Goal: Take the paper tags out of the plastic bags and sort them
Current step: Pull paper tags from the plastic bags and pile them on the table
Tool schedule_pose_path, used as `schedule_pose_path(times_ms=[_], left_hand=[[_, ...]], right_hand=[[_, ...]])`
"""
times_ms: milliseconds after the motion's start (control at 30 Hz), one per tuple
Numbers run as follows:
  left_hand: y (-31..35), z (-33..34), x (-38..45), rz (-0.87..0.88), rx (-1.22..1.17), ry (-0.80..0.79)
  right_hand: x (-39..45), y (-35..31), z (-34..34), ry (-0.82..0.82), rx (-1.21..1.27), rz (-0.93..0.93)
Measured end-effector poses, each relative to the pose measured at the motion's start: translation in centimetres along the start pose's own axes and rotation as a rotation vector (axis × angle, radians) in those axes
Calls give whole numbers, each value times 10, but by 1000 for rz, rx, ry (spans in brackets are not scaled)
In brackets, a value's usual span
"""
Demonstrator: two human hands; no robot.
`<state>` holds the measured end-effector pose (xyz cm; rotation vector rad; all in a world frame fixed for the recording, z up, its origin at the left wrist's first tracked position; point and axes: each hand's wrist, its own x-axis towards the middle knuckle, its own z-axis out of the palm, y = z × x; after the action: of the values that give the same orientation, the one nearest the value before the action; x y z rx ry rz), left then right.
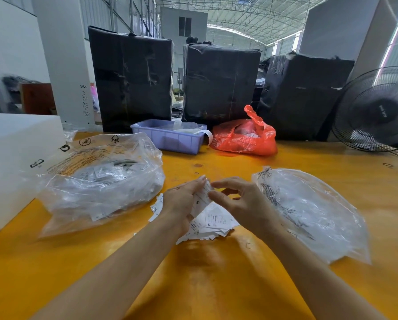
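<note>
A small stack of paper tags (201, 199), one marked "S", is held above the yellow table (216, 273); the left hand (182, 202) grips it from below, fingers curled round it, while the right hand (235, 197) pinches its top edge with thumb and forefinger; under the hands lies a loose pile of tags (213, 224) on the table; left of that pile sits a full clear plastic bag (101, 181) with tags inside; right of it lies a flatter clear bag (309, 211); beyond the pile stand a lilac bin (170, 138) and a red bag (244, 137), with black wrapped bundles (221, 84) behind and a fan (378, 109) far right.
</note>
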<state>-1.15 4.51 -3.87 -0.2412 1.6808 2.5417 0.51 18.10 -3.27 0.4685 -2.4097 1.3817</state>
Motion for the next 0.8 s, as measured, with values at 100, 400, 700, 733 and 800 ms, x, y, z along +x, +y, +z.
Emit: schedule_pose_path(times_ms=[100, 400, 700, 733, 800], left_hand=[[-1, -1, 2, -11, 37, -20], [20, -15, 0, -155, 277, -276], [34, -17, -1, -57, 316, -243], [37, -18, -1, -44, 321, -220], [45, -26, 2, 5, 301, -127]], right_hand=[[3, 2, -1, 2, 345, 211], [8, 6, -9, 203, 671, 427], [12, 3, -20, 297, 437, 279], [12, 5, -27, 351, 347, 219], [14, 15, -46, 504, 8, 95]])
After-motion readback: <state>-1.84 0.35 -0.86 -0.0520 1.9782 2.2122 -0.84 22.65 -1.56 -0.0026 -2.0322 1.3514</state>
